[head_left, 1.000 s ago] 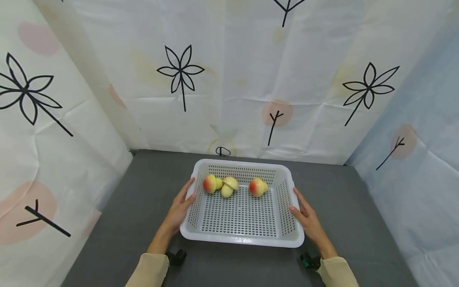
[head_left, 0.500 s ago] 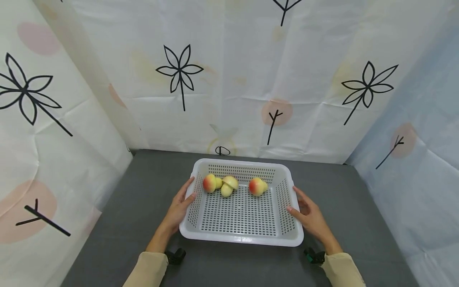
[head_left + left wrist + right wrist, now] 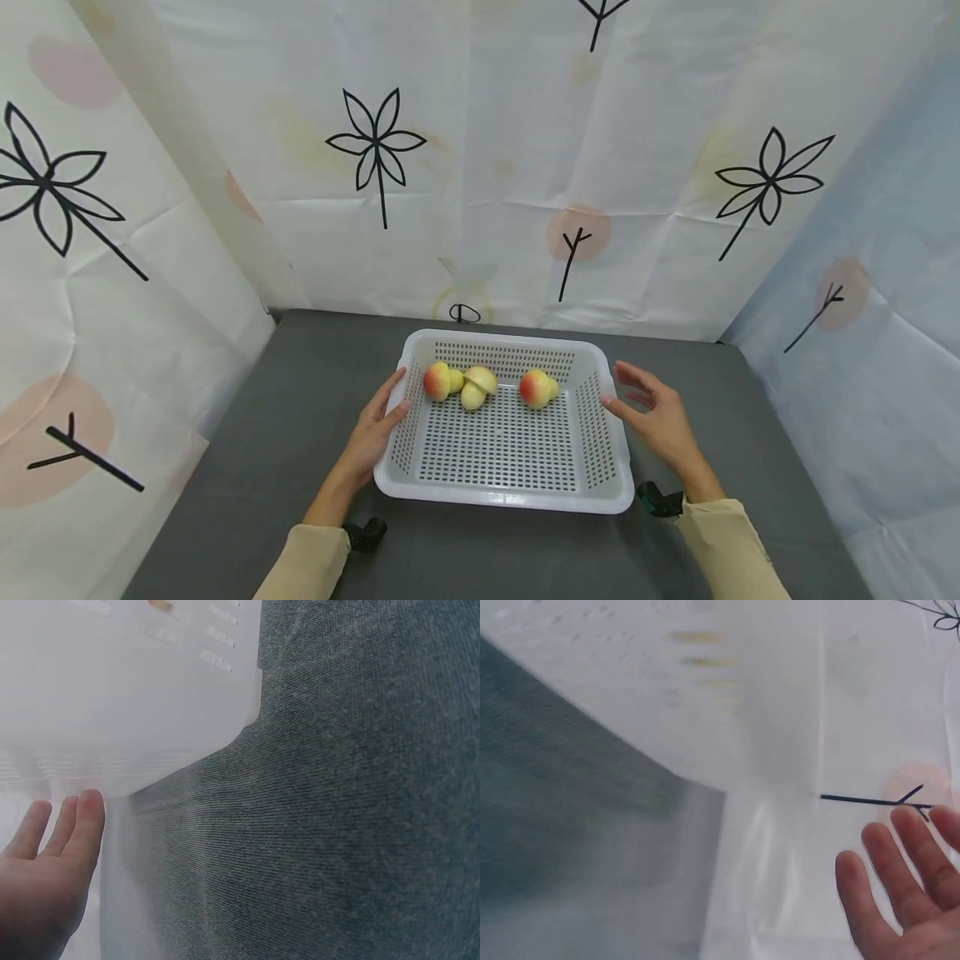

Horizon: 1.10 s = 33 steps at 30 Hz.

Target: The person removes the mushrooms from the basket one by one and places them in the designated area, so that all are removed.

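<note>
A white perforated plastic basket (image 3: 501,505) sits on the dark grey table. Three toy mushrooms lie inside toward the back: a red-and-yellow one (image 3: 438,382) at left, a pale yellow one (image 3: 480,382) touching or close to it, and another red-and-yellow one (image 3: 537,389) farther right. My left hand (image 3: 371,435) holds the basket's left rim, thumb over the top; in the left wrist view its fingers (image 3: 88,825) reach up against the outer side. My right hand (image 3: 664,423) is off the right rim, fingers spread, thumb close to the rim; the right wrist view shows the fingers (image 3: 892,870) touching nothing.
Printed white cloth (image 3: 495,167) hangs behind the table, with more cloth at the left (image 3: 112,333) and right (image 3: 847,333). Dark grey table surface (image 3: 322,350) surrounds the basket. Each wrist carries a black camera mount (image 3: 365,535).
My right hand has let go of the basket's right rim and moved up and slightly outward, its fingers parting. The left hand stays at the left rim. The basket and mushrooms have hardly shifted.
</note>
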### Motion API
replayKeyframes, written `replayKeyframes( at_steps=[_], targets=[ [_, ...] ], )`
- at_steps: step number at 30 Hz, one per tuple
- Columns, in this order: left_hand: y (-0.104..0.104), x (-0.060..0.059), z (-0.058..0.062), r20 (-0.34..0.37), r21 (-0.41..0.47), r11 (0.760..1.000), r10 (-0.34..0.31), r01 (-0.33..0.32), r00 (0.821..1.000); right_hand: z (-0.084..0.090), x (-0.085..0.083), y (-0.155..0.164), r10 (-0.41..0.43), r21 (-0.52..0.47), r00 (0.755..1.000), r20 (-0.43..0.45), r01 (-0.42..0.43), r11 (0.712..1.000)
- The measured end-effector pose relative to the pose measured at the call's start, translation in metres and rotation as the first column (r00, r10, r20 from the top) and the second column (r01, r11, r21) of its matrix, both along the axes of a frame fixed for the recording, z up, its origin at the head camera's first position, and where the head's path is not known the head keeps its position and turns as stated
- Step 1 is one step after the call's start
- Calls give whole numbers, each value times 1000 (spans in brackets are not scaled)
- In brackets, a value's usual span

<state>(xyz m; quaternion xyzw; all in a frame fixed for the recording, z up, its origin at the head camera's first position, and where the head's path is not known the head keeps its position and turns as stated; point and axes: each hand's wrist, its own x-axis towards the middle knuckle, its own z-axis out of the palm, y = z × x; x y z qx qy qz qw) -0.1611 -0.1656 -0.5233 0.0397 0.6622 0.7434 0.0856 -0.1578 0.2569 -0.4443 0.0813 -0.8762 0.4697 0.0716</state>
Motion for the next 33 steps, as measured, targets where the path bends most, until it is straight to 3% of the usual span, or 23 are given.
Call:
replayKeyframes(
  at_steps=[7, 15, 23, 33],
  targets=[
    [0, -2, -1, -2, 3, 1000, -14, 14, 1000, 20, -15, -14, 42, -2, 999, 15, -42, 999],
    [1, -1, 0, -12, 5, 1000, -19, 19, 1000, 26, -33, -36, 135, -2, 991, 2, -135, 991],
    [0, -1, 1, -14, 8, 1000, -15, 15, 1000, 19, -48, -57, 182, -60, 983, 31, -180, 982],
    [0, -1, -2, -7, -2, 1000, -5, 5, 1000, -2, -59, -77, 161, -140, 975, 151, -141, 980]
  ],
)
